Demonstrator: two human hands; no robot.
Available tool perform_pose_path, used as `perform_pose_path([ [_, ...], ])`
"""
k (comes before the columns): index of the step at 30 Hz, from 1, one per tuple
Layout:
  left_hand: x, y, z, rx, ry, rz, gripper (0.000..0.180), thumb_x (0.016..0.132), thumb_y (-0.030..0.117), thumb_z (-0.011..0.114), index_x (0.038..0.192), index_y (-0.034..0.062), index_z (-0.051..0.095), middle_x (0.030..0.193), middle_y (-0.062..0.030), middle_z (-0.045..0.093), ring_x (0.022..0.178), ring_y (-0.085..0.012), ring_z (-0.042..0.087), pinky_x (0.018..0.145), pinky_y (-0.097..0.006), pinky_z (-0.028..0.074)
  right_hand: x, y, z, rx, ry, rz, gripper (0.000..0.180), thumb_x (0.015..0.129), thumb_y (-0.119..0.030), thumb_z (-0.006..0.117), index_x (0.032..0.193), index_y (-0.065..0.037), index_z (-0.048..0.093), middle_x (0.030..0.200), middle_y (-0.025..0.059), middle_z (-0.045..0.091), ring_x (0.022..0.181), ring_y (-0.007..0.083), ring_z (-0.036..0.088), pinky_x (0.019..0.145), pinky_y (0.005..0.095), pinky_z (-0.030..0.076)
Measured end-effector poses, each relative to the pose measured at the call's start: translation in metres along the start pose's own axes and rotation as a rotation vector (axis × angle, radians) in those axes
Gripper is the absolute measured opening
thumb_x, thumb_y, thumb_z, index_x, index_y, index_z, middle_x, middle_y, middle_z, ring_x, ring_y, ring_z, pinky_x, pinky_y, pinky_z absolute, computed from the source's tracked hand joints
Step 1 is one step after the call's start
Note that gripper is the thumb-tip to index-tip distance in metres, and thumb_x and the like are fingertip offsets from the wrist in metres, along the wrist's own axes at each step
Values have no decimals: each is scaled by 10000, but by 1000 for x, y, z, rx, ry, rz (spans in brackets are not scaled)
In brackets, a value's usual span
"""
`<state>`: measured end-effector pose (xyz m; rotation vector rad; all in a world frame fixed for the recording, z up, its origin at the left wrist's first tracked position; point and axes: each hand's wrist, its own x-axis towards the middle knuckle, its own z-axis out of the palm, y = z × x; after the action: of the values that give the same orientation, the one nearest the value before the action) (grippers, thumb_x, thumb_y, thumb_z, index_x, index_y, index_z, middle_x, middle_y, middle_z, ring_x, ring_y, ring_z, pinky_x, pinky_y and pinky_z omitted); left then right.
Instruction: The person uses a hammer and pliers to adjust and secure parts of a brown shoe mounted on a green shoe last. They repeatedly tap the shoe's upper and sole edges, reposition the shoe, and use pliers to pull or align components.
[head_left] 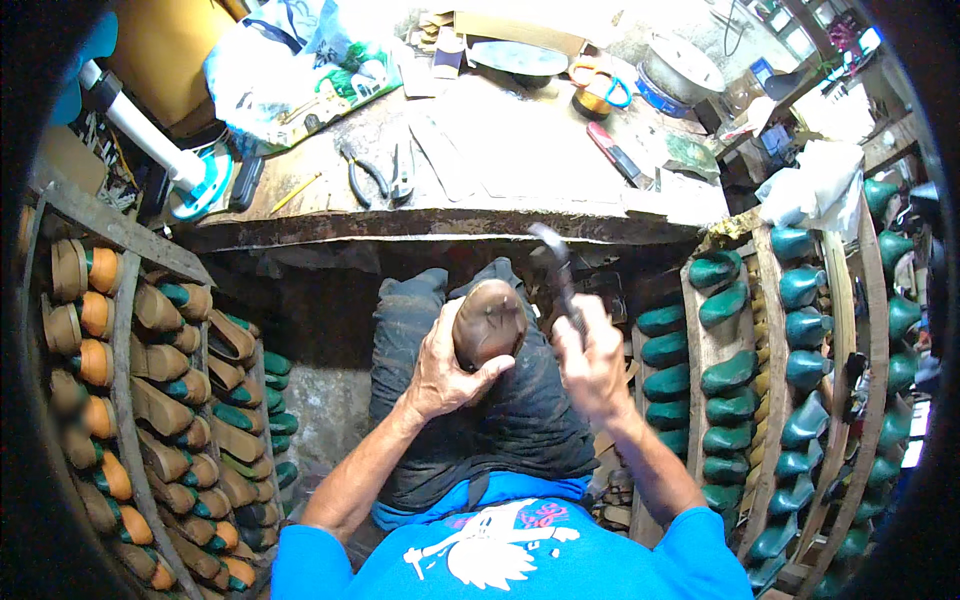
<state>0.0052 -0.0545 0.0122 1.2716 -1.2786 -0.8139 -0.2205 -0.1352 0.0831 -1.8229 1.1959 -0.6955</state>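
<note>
Left hand point(440, 375) around brown shoe point(488, 325), right hand point(592, 362) gripping hammer point(558, 265).

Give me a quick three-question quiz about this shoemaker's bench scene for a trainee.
1. True or false: the left hand grips the brown shoe on the lap.
2. What does the right hand hold? A) hammer B) scissors C) brush
3. Fill in: the pliers lie on the ____.

Key: 1. true. 2. A, the hammer, raised and motion-blurred. 3. workbench.
</note>
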Motion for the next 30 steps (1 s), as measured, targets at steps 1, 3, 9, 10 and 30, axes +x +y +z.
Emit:
perform_pose_path([
  [1, -2, 2, 1, -130, -34, -119, 875, 897, 221, 994, 1605, -1, 530, 1494, -168, 703, 1426, -264, 661, 1223, -429, 520, 15, 12, -5, -54, 90, -53, 189, 1141, -125, 627, 1299, -23, 620, 768, 52, 576, 690, 127, 552, 628, 367, 487],
  [3, 1, 12, 3, -93, 50, -32, 875, 906, 223, 991, 1615, 1, 527, 1494, -159, 706, 1427, -249, 659, 1222, -419, 523, 53, 34, -21, -196, 186, -63, 214, 1125, -146, 639, 1301, -27, 613, 818, 181, 638, 731, 330, 668, 703, 484, 536],
  [9, 10, 80, 13, 625, 144, 255, 949, 758, 158, 964, 1627, 95, 589, 1278, -169, 714, 1125, -415, 703, 1061, -550, 504, 162, 108, -28, -572, 431, -324, 450, 1123, -236, 638, 1491, 22, 608, 1121, 325, 773, 1023, 528, 761, 907, 574, 593],
  [10, 2, 91, 18, 824, 104, 258, 1030, 755, 282, 1001, 1668, 105, 558, 1436, -170, 665, 1285, -392, 646, 1139, -590, 434, 169, 113, -23, -562, 433, -167, 472, 1126, -250, 641, 1506, 28, 603, 1157, 346, 775, 1049, 534, 764, 929, 576, 595],
  [30, 44, 10, -13, 662, -678, -470, 1048, 932, 774, 768, 1449, -117, 579, 1389, -380, 702, 1257, -519, 735, 1090, -547, 584, -44, -13, -51, -284, -221, 83, 142, 1107, -98, 721, 1163, -13, 621, 707, 227, 653, 644, 460, 709, 584, 516, 520],
])
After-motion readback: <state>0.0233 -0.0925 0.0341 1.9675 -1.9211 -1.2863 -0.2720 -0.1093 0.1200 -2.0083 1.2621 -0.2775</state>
